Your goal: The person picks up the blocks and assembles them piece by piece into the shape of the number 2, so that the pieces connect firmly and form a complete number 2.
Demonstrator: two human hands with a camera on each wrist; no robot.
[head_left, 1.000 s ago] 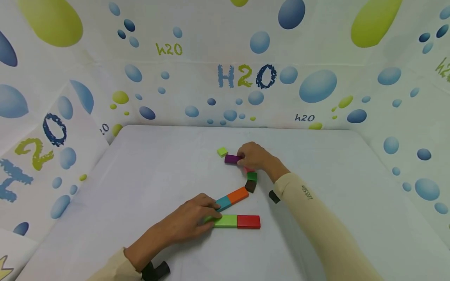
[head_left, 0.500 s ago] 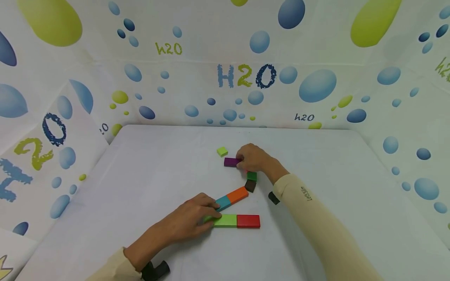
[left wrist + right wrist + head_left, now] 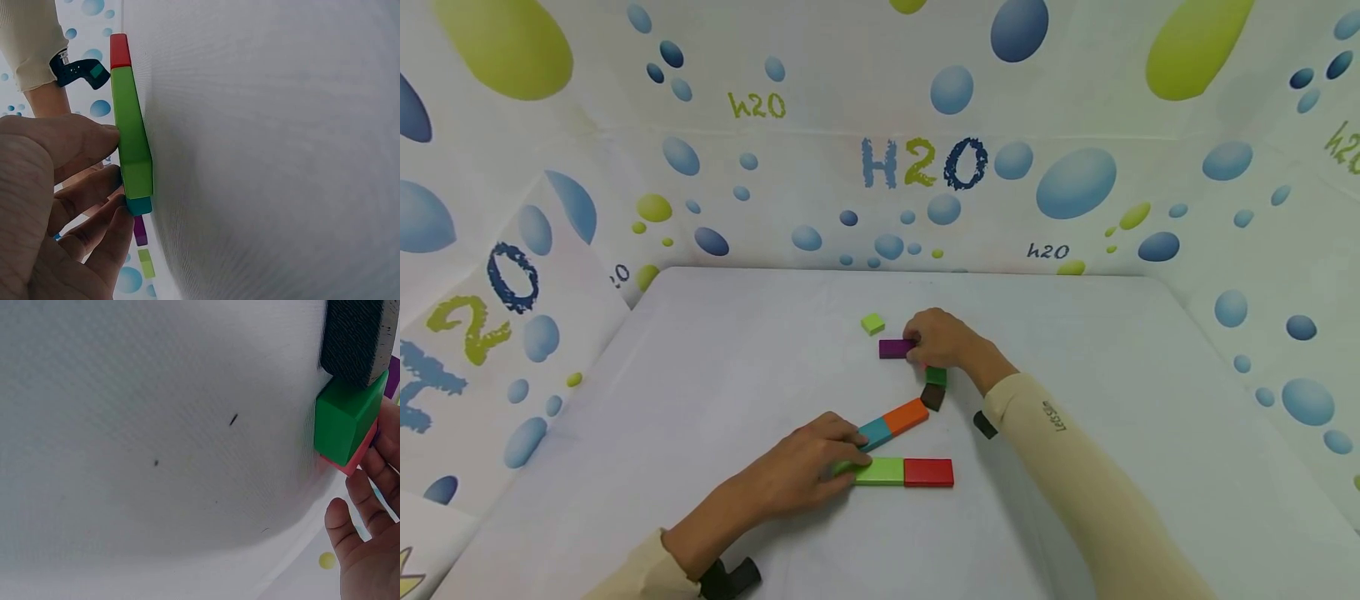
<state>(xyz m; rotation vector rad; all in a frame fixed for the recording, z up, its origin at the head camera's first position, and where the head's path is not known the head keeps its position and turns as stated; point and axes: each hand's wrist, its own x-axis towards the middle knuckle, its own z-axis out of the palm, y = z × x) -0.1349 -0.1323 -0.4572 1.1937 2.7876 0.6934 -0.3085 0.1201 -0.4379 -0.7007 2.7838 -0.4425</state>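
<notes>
In the head view, my left hand [image 3: 808, 467] rests with its fingertips at the left ends of two rows of flat blocks. One row joins a lime green block [image 3: 882, 472] to a red block [image 3: 928, 472]; the other joins a blue block [image 3: 876, 433] to an orange block [image 3: 905, 415]. Farther back, my right hand [image 3: 943, 337] pinches the right end of a purple block [image 3: 892, 349]. Beside it stand a dark green block [image 3: 936, 377], a dark brown block [image 3: 932, 397] and a pinkish red block [image 3: 359, 452], mostly hidden by the hand in the head view.
A small lime block [image 3: 872, 324] lies behind the purple one. The white table [image 3: 737, 350] meets a printed backdrop [image 3: 820, 167] at its back. Black wrist-worn devices show at my left wrist [image 3: 730, 577] and right wrist [image 3: 985, 424].
My right hand has drawn the purple block slightly nearer, leaving a wider gap from the small lime block. My left hand stays on its blocks.
</notes>
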